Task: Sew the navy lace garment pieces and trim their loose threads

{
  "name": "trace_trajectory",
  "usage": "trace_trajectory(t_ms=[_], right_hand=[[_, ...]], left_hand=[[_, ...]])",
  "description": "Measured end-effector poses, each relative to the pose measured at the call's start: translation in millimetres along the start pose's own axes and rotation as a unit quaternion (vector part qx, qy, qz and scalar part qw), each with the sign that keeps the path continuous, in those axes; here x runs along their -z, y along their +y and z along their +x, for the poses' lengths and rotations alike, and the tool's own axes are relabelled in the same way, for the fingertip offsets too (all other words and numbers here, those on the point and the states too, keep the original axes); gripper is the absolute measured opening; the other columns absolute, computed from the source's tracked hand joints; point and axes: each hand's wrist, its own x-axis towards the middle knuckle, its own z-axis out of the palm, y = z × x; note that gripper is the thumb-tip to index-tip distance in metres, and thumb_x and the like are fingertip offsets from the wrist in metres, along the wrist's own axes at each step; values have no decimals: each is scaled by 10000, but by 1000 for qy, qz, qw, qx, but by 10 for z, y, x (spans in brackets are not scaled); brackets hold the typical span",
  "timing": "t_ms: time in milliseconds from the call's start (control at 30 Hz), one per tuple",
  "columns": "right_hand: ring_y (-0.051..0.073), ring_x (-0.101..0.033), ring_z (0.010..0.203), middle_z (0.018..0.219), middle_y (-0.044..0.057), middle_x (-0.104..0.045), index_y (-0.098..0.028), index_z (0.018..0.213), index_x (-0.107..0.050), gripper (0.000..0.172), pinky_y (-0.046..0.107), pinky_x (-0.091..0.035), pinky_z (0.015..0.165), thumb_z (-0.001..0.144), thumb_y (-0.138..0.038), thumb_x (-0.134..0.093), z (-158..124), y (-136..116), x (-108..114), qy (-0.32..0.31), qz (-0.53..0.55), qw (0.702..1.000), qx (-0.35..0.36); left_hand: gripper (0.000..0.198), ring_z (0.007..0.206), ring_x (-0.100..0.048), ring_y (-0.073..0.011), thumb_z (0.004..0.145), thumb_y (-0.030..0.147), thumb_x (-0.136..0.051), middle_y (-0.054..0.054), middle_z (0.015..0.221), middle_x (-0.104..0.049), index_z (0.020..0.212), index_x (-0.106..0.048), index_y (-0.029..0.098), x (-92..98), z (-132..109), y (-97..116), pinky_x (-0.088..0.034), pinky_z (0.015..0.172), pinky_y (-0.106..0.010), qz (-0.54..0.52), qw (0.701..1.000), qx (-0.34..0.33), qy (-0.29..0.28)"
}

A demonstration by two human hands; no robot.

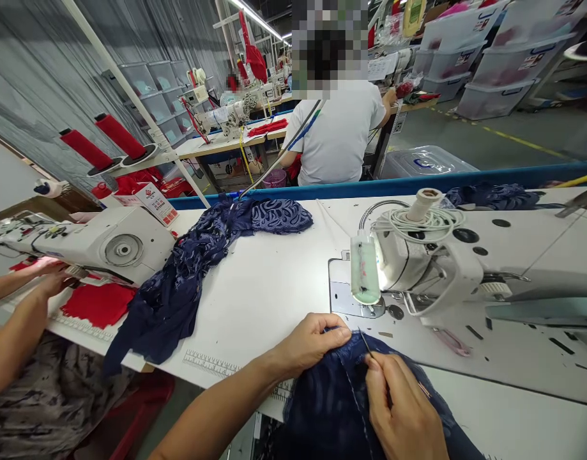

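Note:
My left hand (317,345) pinches the upper edge of a navy lace fabric piece (331,402) between thumb and fingers. The cloth hangs over the table's front edge, with a light stitched seam running down it. Closed around a thin, pointed dark metal tool (365,342) is my right hand (403,402). The tool's tip reaches the cloth edge just right of my left fingers; its other end is hidden in the hand, so its exact kind is unclear. Right behind both hands stands a white sewing machine (418,275), its needle area partly covered by a pale green guard (365,271).
A navy lace heap (188,275) lies left on the white table (255,281). Beside it, a co-worker's hands (53,281) are at another sewing machine (125,249) with red cloth (99,303). Pink-handled snips (453,343) lie right. Ahead sits a person in a white shirt (338,134).

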Motion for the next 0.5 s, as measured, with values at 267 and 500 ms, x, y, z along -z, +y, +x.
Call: trace_trajectory(t_ms=[267, 500], right_hand=[[174, -673, 749, 989, 74, -690, -209, 1017, -581, 231, 291, -529, 708, 987, -341, -393, -93, 271, 455, -40, -6, 991, -130], [149, -632, 815, 955, 18, -622, -259, 999, -576, 227, 231, -513, 669, 934, -474, -544, -24, 56, 500, -72, 43, 994, -69]], left_hand=[[233, 727, -511, -125, 828, 371, -657, -7, 777, -593, 835, -677, 139, -17, -39, 10, -386, 681, -240, 72, 996, -15, -46], [177, 629, -529, -112, 725, 282, -717, 0, 731, -608, 829, -681, 143, -17, -36, -19, -400, 606, -235, 27, 998, 34, -49]])
